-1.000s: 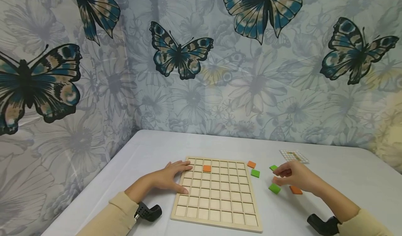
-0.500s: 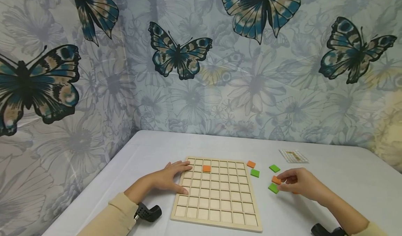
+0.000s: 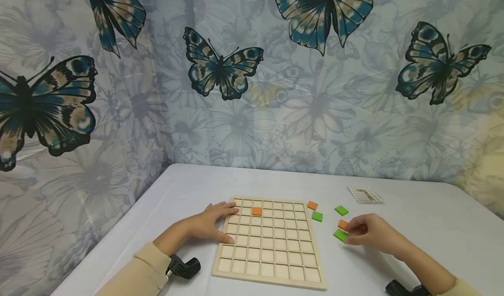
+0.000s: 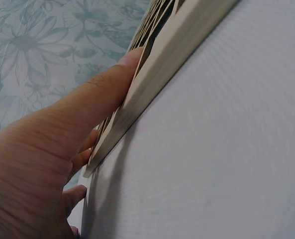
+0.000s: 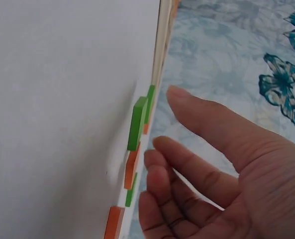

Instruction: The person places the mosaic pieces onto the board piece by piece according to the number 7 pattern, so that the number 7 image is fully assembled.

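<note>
Right hand (image 3: 372, 233): thumb and fingers parted, nothing gripped; at nearest green tile (image 3: 339, 234), contact unclear. Probably best: pinch opposite edges, avoid nudging middle orange tile (image 3: 342, 224) just behind. Left hand (image 3: 206, 223) spread, thumb on rim of board (image 3: 267, 242), no grip; should steady it. Outer orange tile (image 5: 114, 222) masked from head view by right hand. Side green tile (image 3: 317, 216) just off board's right edge; grid card (image 3: 365, 195) farther back.

Diffuse light; faint shadows on white surface (image 3: 271, 182) either side of wooden grid board (image 3: 267, 255). Left wrist view dimmer; floral backdrop (image 4: 33, 45) beyond board soft.
</note>
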Demonstrator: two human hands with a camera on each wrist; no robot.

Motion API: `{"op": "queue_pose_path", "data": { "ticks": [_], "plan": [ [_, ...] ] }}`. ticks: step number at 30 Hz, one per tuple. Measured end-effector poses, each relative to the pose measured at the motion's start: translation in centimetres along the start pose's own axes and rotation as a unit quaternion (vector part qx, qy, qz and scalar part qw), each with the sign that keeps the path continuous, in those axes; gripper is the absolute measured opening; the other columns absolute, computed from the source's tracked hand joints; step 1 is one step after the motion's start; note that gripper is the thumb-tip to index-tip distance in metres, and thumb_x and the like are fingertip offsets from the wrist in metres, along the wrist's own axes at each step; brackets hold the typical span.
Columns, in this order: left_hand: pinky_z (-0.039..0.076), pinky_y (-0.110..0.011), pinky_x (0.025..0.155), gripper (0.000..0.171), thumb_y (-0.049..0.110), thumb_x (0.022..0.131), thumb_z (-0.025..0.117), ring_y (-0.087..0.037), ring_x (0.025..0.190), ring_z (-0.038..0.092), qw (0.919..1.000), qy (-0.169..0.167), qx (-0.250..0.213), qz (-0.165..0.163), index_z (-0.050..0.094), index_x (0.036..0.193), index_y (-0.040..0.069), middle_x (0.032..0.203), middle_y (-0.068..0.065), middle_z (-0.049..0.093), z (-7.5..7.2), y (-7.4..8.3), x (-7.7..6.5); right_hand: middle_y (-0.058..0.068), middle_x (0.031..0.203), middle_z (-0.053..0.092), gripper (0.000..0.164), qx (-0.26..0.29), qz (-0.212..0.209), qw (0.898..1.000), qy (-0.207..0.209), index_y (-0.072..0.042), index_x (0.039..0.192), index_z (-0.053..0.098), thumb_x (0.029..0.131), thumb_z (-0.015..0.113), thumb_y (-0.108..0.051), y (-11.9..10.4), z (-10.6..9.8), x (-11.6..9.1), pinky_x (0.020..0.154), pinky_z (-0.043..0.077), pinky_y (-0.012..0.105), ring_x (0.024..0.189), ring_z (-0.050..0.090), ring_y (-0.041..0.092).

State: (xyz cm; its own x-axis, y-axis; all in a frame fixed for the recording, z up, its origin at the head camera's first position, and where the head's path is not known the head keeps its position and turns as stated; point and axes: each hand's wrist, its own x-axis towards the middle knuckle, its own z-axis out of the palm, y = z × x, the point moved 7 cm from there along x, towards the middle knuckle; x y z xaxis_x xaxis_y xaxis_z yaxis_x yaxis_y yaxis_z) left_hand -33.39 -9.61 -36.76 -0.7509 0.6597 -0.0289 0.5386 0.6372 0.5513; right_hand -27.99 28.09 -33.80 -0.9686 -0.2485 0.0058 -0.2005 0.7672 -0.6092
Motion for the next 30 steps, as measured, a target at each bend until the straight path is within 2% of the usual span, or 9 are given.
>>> {"op": "queue_pose_path", "data": {
  "ticks": [3, 5, 11, 17, 30],
  "plan": [
    [-0.003, -0.061, 0.114, 0.084, 0.045, 0.074, 0.075, -0.034, 0.145, 0.01, 1.0, 0.003, -0.001, -0.001, 0.038, 0.143, 0.016, 0.155, -0.008, 0.021, -0.1, -0.09, -0.06, 0.004, 0.089, 0.068, 0.036, -0.005, -0.01, 1.0, -0.003, 0.0, 0.092, 0.07, 0.072, 0.079, -0.028, -0.15, 0.33, 0.17, 0.06, 0.05, 0.018, 0.07, 0.056, 0.001],
    [-0.003, -0.061, 0.114, 0.084, 0.046, 0.074, 0.075, -0.034, 0.145, 0.01, 1.0, 0.002, -0.004, 0.0, 0.038, 0.143, 0.016, 0.155, -0.008, 0.021, -0.09, -0.13, -0.04, 0.003, 0.087, 0.068, 0.033, -0.01, -0.002, 1.0, 0.001, -0.001, 0.091, 0.07, 0.072, 0.08, -0.026, -0.02, 0.46, 0.23, 0.059, 0.05, 0.019, 0.07, 0.055, 0.003],
    [-0.003, -0.061, 0.114, 0.085, 0.046, 0.074, 0.075, -0.035, 0.145, 0.01, 1.0, 0.0, -0.006, 0.0, 0.037, 0.144, 0.016, 0.155, -0.008, 0.021, -0.02, -0.11, -0.01, 0.001, 0.084, 0.066, 0.028, -0.034, 0.01, 0.999, 0.028, -0.001, 0.088, 0.069, 0.07, 0.081, -0.019, 0.26, 0.68, 0.3, 0.059, 0.048, 0.018, 0.069, 0.053, 0.004],
    [-0.002, -0.061, 0.114, 0.084, 0.045, 0.074, 0.075, -0.034, 0.145, 0.011, 1.0, 0.002, -0.004, -0.001, 0.038, 0.143, 0.016, 0.155, -0.009, 0.022, -0.04, -0.07, 0.0, 0.0, 0.078, 0.064, 0.023, -0.044, 0.0, 0.998, 0.046, -0.002, 0.085, 0.068, 0.069, 0.08, -0.014, 0.02, 0.98, 0.36, 0.057, 0.047, 0.019, 0.066, 0.05, 0.003],
    [-0.002, -0.061, 0.114, 0.084, 0.043, 0.074, 0.076, -0.036, 0.144, 0.01, 1.0, 0.003, -0.009, 0.0, 0.038, 0.143, 0.014, 0.155, -0.01, 0.022, -0.09, 0.21, -0.08, 0.001, 0.078, 0.062, 0.019, -0.056, 0.017, 0.997, 0.039, -0.001, 0.085, 0.067, 0.072, 0.077, -0.011, -0.05, 1.0, 0.46, 0.057, 0.047, 0.02, 0.069, 0.052, 0.01]
  ]
}}
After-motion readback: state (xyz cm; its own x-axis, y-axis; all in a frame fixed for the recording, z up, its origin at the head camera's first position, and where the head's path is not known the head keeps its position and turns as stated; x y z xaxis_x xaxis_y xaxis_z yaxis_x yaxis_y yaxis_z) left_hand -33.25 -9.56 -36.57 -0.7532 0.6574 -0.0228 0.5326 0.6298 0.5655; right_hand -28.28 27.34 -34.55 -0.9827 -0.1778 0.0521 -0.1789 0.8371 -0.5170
